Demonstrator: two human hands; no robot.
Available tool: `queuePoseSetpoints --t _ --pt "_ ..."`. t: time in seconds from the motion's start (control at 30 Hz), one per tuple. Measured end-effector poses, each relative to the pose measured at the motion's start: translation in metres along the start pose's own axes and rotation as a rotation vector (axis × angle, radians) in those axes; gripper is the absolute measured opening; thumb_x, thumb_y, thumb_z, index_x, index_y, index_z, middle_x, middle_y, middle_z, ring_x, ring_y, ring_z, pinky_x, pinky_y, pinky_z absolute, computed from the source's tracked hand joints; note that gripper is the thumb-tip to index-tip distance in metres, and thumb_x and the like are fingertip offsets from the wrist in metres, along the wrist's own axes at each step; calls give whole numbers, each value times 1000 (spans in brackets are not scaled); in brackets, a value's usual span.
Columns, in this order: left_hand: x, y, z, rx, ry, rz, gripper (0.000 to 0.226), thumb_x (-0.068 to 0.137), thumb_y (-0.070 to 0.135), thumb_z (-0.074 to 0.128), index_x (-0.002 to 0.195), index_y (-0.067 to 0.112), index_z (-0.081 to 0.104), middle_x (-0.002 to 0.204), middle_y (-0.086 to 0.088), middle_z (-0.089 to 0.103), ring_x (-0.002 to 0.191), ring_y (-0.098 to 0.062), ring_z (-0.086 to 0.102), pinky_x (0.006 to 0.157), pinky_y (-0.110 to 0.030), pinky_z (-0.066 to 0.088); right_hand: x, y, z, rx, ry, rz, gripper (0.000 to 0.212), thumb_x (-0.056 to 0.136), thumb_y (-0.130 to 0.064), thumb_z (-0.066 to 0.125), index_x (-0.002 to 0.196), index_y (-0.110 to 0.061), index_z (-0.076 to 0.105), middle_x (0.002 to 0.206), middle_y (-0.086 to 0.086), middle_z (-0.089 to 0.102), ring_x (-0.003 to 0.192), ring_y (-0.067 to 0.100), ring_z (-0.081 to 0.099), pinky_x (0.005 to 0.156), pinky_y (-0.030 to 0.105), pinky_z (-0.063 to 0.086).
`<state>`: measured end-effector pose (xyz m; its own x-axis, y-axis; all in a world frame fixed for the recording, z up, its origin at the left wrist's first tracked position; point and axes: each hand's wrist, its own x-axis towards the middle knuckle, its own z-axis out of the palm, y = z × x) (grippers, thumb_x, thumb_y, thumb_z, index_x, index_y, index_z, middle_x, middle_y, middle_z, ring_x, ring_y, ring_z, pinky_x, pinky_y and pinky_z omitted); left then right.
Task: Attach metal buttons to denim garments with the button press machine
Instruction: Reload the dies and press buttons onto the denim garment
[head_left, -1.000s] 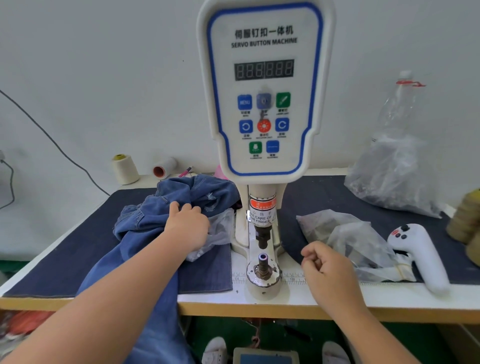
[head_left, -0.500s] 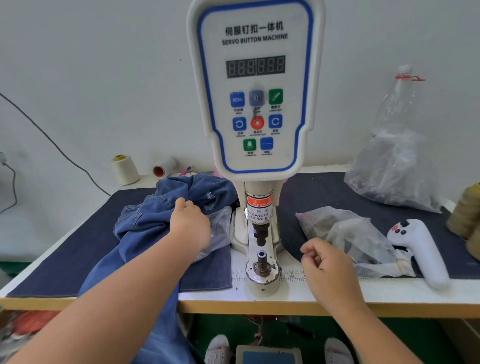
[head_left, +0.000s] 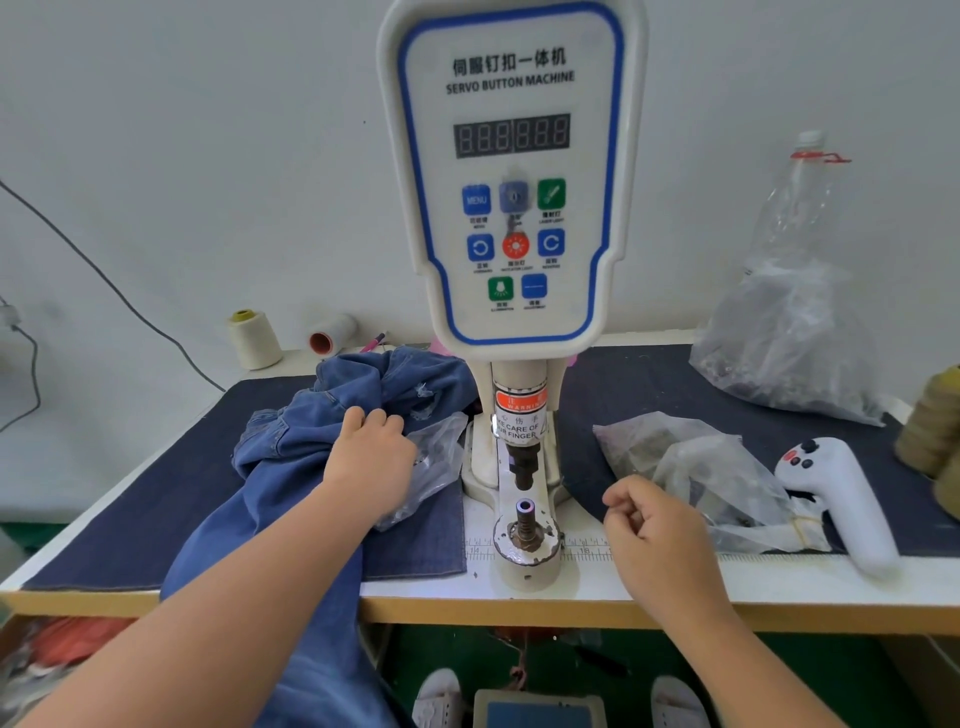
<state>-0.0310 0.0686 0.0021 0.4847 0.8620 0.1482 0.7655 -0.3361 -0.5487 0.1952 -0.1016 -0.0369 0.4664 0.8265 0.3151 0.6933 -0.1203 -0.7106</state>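
dark table mat (head_left: 130, 514) | left hand (head_left: 371, 462) fingers still curled on denim (head_left: 291, 457) | right hand (head_left: 657, 530) stays fisted, empty

- Your button machine (head_left: 511, 171): smooth off-white plastic housing, slight gloss, blue trim, glossy printed keys.
- Lower die (head_left: 524, 525): bare metal, dull and worn, with scuffed paint on the base around it.
- Denim garment (head_left: 332, 431) on your left: mid-blue woven cloth, matt, rumpled, with a frayed patch.
- Mat (head_left: 124, 519) covering the table: dark navy cloth, matt, even weave.
- Table edge (head_left: 779, 587): smooth white laminate top with a wood-coloured front band.
- Plastic bags (head_left: 691, 467) on your right: thin clear film, crinkled and shiny.
- White handle (head_left: 841, 499) at near right: smooth glossy plastic.
- Thread cone (head_left: 253, 340) at far left: cream thread, matt.
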Motion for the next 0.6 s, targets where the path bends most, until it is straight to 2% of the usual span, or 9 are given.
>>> queuePoseSetpoints --t 0.23,0.37,0.6 --pt "0 3 -1 5 -48 -38 28 92 21 48 116 24 63 116 -1 52 112 -24 44 100 -42 26 0 1 1 -3 10 3 15 93 -13 59 93 -27 65 74 -19 57 69 2 57 58 9 38" --pt "1 7 -3 65 -83 -46 32 93 21 48 122 23 60 123 -3 49 117 -25 43 103 -42 26 0 1 1 1 4 1 17 93 -13 59 90 -30 61 74 -17 58 69 3 57 59 9 38" --pt "1 15 -7 168 -89 -28 32 96 23 48 126 22 59 123 -4 49 115 -25 43 103 -41 26 0 2 0 8 2 -3 18 93 -12 59 89 -30 61 71 -17 57 67 3 57 58 10 37"
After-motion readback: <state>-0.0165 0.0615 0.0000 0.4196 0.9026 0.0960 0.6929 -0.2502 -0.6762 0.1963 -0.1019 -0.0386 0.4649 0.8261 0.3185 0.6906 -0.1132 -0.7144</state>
